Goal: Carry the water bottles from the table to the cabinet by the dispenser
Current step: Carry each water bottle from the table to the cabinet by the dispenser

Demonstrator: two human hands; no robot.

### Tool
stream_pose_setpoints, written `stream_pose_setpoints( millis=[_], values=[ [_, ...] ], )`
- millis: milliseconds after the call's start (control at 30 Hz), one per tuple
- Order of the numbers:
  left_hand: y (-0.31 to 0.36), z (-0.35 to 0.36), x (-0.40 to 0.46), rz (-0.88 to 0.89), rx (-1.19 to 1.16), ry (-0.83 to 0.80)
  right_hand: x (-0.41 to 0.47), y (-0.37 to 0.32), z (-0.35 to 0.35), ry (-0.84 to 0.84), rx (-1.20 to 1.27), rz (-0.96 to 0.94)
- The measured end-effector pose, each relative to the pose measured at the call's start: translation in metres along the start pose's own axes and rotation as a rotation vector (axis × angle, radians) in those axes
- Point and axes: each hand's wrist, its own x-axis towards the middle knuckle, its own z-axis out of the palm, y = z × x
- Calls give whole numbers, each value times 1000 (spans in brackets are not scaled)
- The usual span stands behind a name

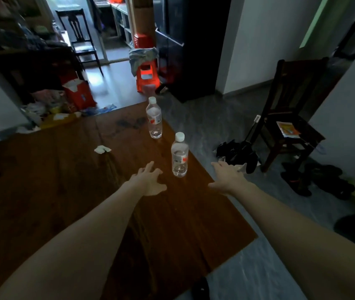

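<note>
Standing upright, caps up, both bottles [179, 155] flank empty, spread hands [148, 180].

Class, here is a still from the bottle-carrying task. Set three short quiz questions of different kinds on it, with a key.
1. How many water bottles stand on the table?
2. True or false: the left hand already holds the near bottle.
3. Which hand is out past the table's edge, over the floor? A left, B right.

Key:
1. Two: the near bottle and the far bottle, both upright and capped.
2. False; its fingers are spread beside the bottle, apart from it.
3. B, the right hand.
</note>
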Motion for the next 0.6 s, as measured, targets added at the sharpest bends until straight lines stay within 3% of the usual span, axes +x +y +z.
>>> stream_pose_setpoints(
  millis=[300, 600],
  values=[
    [18, -28, 75, -152, -159, 58, 121, 16, -6, -108, 48, -118],
    [26, -23, 118, -197, -554, -7, 175, 9, 12, -203, 30, -220]
  ],
)
